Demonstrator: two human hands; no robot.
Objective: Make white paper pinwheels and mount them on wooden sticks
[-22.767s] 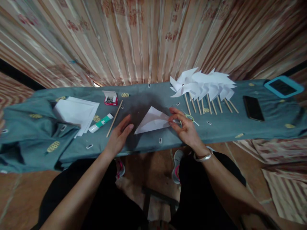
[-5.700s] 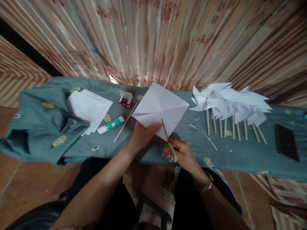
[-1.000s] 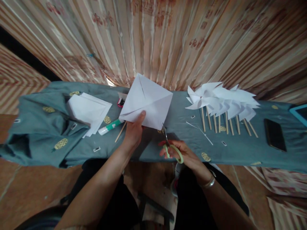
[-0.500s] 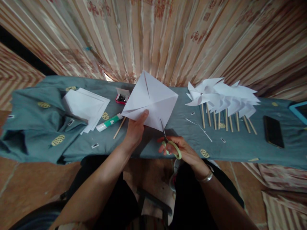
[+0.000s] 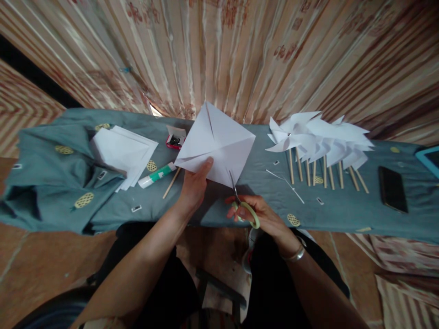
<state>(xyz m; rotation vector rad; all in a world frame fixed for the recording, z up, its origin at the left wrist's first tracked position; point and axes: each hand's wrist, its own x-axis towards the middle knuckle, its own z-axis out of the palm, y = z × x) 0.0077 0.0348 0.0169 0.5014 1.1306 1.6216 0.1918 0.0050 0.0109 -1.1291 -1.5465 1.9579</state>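
Note:
A white paper square [image 5: 229, 132], creased along its diagonals, is held up by my left hand [image 5: 195, 183], thumb on top and the other fingers hidden beneath. Slits run in from its upper and left corners. My right hand [image 5: 252, 210] grips scissors [image 5: 253, 215] with pale green handles. Their blades are at the paper's near corner, one lying over the sheet. Left of the paper, a glue stick [image 5: 157, 175] with a green label lies beside a wooden stick [image 5: 171, 183], partly under the sheet. A small red box [image 5: 175, 138] of dark pins or tacks sits behind them.
Several white paper pinwheels [image 5: 291, 130] on wooden sticks lie in a row at right. Thin paper strips [image 5: 290, 185] are in front of them. A black phone [image 5: 393, 189] and blue-edged device [image 5: 428, 160] are far right. Paper sheets [image 5: 123, 151] are stacked left on the green cloth [image 5: 113, 212].
Almost nothing differs. The whole view has shifted very slightly; both hands, the paper and the scissors keep the same positions relative to one another.

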